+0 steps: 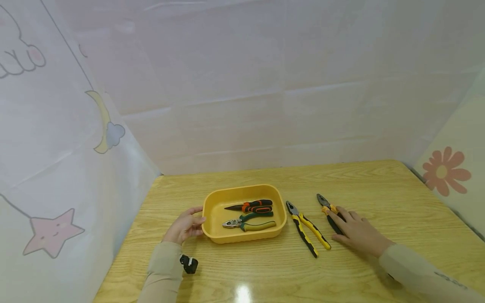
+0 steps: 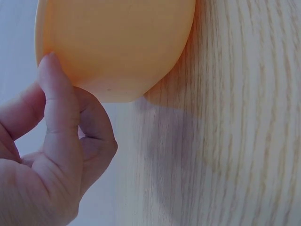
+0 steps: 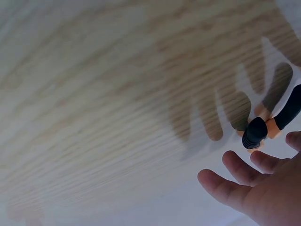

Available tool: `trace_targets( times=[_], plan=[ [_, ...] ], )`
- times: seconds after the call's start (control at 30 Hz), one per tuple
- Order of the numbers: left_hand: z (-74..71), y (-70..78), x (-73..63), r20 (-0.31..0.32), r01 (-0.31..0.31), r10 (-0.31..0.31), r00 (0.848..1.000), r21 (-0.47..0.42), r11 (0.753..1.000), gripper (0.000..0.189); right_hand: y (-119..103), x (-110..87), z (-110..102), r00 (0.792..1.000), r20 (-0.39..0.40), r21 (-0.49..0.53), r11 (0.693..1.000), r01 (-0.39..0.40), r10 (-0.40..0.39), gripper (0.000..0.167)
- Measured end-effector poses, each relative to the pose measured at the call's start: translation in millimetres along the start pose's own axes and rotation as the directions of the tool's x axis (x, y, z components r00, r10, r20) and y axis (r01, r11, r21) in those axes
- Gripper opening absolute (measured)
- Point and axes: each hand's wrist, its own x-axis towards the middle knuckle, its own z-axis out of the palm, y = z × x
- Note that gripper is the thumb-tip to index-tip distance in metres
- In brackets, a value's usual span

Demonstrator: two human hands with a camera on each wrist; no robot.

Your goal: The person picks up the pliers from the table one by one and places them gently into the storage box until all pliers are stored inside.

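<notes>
At the left end of the yellow plastic tray, my left hand pinches the rim between thumb and fingers. In the left wrist view, the thumb lies against the tray wall. Inside the tray are orange-and-black needle-nose pliers and green-handled combination pliers. My right hand is over the handles of orange-and-black pliers, partly hiding them. Its fingers are spread and extended in the right wrist view, beside the black handle.
Between the tray and my right hand lie yellow-and-black pliers, their handles toward me. The wooden table meets a pale hanging cloth at its back edge. A small black device sits at my left wrist.
</notes>
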Motion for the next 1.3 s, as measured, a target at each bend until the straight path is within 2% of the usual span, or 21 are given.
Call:
trace_targets(
  times=[0.53, 0.87, 1.13, 1.3],
  plan=[
    [0.5, 2.2, -1.5, 0.006, 0.000, 0.000, 1.000, 0.008, 1.000, 0.054, 1, 2.0, 1, 1.000, 0.011, 0.099, 0.995, 0.012, -0.013, 0.061],
    [1.3, 1.4, -0.2, -0.007, 0.004, -0.004, 1.000, 0.007, 1.000, 0.053, 0, 11.7, -2, 0.998, 0.023, 0.180, 0.982, -0.056, 0.052, 0.055],
    [0.8, 1.6, -1.1, -0.009, 0.005, -0.005, 1.000, 0.020, 1.000, 0.053, -5, 17.6, -6, 0.993, 0.057, 0.205, 0.972, -0.113, 0.104, 0.049],
    [0.3, 1.5, -0.6, -0.015, 0.008, -0.008, 1.000, 0.014, 1.000, 0.052, -6, 20.6, -4, 0.992, 0.013, 0.182, 0.975, -0.126, 0.125, 0.041]
  ],
)
